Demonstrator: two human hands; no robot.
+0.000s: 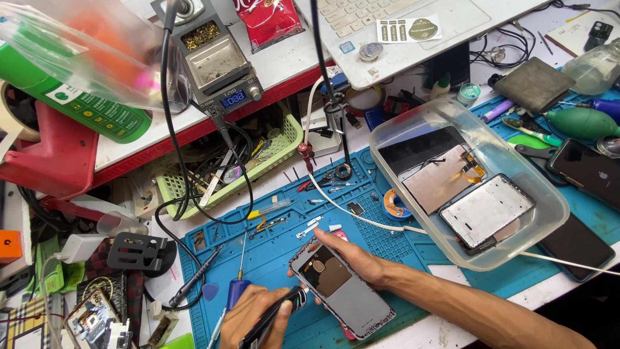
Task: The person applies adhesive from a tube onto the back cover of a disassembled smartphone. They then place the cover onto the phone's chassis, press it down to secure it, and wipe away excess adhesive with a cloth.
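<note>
An opened phone (345, 294) lies grey side up on the blue work mat (278, 252), near the front edge. My right hand (354, 258) reaches in from the right and rests on the phone's top edge, fingers pinching it steady. My left hand (248, 315) sits at the bottom of the view, closed around a black pen-shaped tool (286, 305). The tool's tip points at the phone's upper left corner. A blue-handled screwdriver (236, 289) lies on the mat just left of my left hand.
A clear plastic tub (394, 139) with phone screens stands right of the mat. A green basket (284, 145) of tools, a soldering station (216, 64) and a laptop (452, 19) sit behind. Cables cross the mat. A dark phone (591, 168) lies far right.
</note>
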